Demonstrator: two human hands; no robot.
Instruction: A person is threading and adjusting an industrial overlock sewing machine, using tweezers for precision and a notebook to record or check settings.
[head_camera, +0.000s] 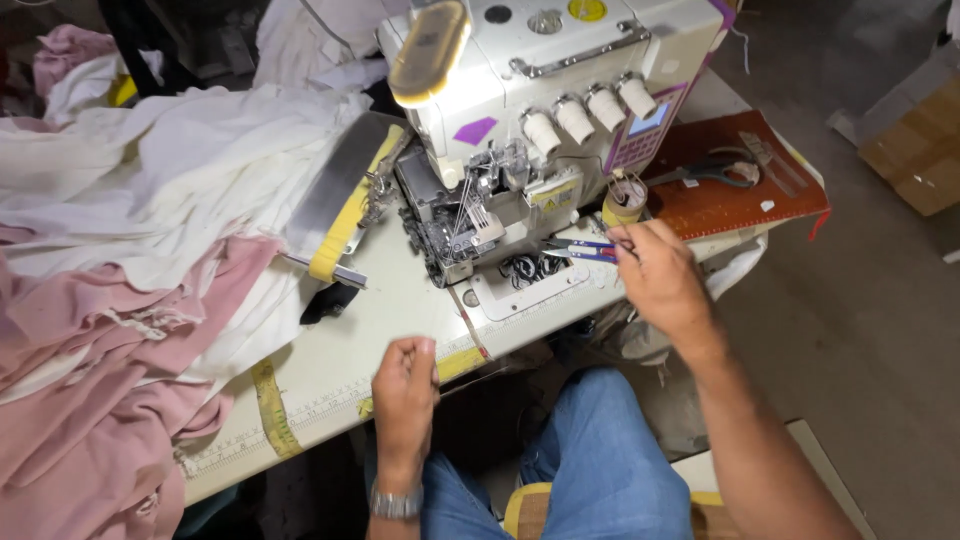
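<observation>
Right hand (655, 275) pinches thread snips (580, 250) beside the overlock sewing machine (530, 120), near the bench (400, 310) front edge. Left hand (405, 385) rests curled at the front edge, fingers closed on the edge by the yellow tape measure (270, 410). White and pink fabric (130, 250) heaped at left end.

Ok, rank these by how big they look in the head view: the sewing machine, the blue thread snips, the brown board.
1. sewing machine
2. brown board
3. blue thread snips, pinched in the right hand

The gaps are wide, so nearness to the camera changes nothing.
</observation>
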